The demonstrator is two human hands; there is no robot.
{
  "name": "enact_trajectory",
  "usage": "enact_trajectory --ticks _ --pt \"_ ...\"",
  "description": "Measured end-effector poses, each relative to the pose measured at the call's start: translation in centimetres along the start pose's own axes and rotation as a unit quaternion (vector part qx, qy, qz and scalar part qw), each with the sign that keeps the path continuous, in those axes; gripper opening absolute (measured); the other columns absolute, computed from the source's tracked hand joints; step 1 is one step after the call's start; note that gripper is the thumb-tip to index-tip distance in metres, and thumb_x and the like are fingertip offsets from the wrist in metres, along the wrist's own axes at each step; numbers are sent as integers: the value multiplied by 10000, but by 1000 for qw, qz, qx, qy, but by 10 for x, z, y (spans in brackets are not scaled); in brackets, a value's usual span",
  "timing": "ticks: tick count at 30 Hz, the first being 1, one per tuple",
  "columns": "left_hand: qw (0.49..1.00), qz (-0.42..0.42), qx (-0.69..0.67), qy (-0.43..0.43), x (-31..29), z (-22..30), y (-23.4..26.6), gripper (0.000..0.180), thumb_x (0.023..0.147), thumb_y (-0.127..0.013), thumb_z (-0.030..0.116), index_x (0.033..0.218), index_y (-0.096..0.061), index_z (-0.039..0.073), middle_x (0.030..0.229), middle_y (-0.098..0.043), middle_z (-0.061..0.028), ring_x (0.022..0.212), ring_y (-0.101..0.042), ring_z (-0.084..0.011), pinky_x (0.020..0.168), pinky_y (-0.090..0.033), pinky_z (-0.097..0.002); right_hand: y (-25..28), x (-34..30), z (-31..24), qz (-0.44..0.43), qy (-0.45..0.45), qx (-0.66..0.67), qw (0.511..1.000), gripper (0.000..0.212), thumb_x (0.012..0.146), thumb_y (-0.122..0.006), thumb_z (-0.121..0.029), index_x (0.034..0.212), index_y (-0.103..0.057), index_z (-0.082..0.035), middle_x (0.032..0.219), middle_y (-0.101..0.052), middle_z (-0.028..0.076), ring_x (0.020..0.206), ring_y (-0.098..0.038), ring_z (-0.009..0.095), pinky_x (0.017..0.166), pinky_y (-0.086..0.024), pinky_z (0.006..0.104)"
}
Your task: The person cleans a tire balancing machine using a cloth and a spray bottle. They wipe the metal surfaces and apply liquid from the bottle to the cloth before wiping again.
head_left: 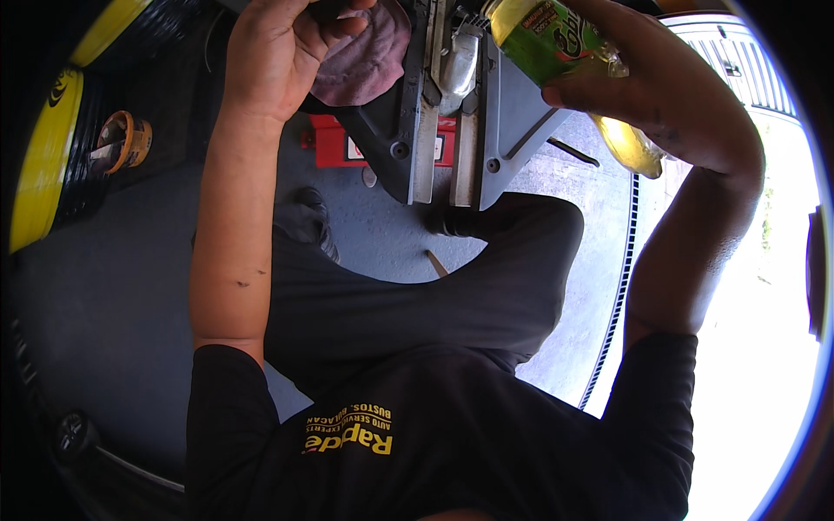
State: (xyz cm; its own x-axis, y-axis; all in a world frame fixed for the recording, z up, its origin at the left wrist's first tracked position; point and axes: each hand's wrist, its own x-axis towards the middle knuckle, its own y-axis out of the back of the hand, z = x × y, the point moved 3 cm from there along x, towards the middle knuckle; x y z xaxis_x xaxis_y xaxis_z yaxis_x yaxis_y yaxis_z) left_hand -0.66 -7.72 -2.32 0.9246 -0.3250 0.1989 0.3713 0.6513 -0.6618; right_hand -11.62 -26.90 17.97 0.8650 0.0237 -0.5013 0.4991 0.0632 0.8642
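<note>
My right hand [638, 78] is wrapped around a clear plastic bottle [543, 33] with a green label. The bottle is tilted, and yellowish liquid shows in its lower end below my palm. At the top edge, my left hand [282, 52] is raised with its fingers curled in. Something dark sits at those fingertips, partly cut off by the frame, and I cannot make it out. Beside that hand, a purplish cloth [369, 56] lies over a dark grey part with metal rails [423, 148]. A shiny, clear-looking piece [459, 65] sits between the rails, left of the bottle.
Behind the grey part is a red box [334, 143]. Yellow-and-black wrapped stacks [43, 156] stand at the left, near an orange tub [135, 143]. My bent legs [417, 313] are below. A floor drain grate [621, 286] runs along the right, beside bright ground.
</note>
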Motion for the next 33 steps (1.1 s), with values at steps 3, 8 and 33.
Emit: enact_trajectory --ticks 3,8,33 --pt "1000 8 5 -1 -1 1 -1 270 994 -661 123 1240 -649 11 1029 -758 -104 843 -762 -185 695 -656 -293 15 4 3 -53 -3 78 996 803 908 -801 -509 1446 -509 11 1219 -714 248 1121 -714 364 942 -572 428" --pt "1000 8 1 5 -1 1 2 262 996 -662 121 1234 -651 11 1032 -755 -108 853 -761 -189 698 -653 -294 -8 -5 -7 22 28 -31 999 816 909 -798 -516 1450 -501 18 1223 -711 247 1112 -714 366 951 -567 429" --pt "999 20 39 31 -3 4 1 227 984 -649 92 1186 -633 -9 1090 -722 -112 913 -741 -219 751 -624 -327 21 65 89 26 51 134 989 544 924 -790 -396 1312 -675 -32 1012 -741 104 897 -672 198 801 -537 347"
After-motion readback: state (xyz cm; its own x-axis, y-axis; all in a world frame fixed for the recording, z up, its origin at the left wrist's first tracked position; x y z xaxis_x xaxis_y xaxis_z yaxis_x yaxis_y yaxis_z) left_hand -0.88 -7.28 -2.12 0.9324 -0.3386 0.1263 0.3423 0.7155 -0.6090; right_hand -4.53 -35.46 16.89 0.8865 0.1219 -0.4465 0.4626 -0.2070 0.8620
